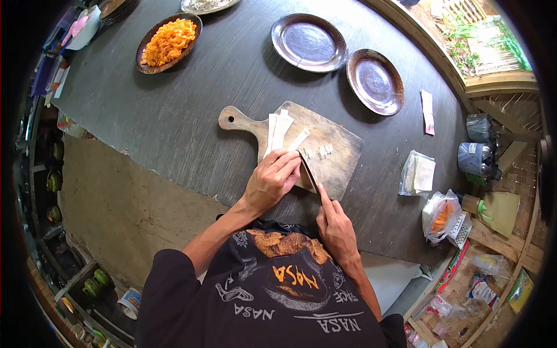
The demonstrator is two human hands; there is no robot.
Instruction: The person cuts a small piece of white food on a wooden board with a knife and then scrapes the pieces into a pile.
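A wooden cutting board (336, 136) with a round-holed handle lies near the table's front edge. On it are several flat pale strips (281, 130) and a small pile of thin cut pieces (325, 152). My right hand (336, 226) grips a knife (310, 171), its dark blade angled across the board. With fingers curled, my left hand (277, 174) presses a pale strip (300, 139) against the board. The knife's tip is right beside the left fingertips. The strips' exact kind cannot be told.
Two dark brown plates (309, 43) (375, 82) stand beyond the board. A bowl of chopped orange food (169, 43) sits at the far left, beside a partly seen plate (209, 4). Packaged pale sheets (418, 174) and a bag of carrots (441, 216) lie at right.
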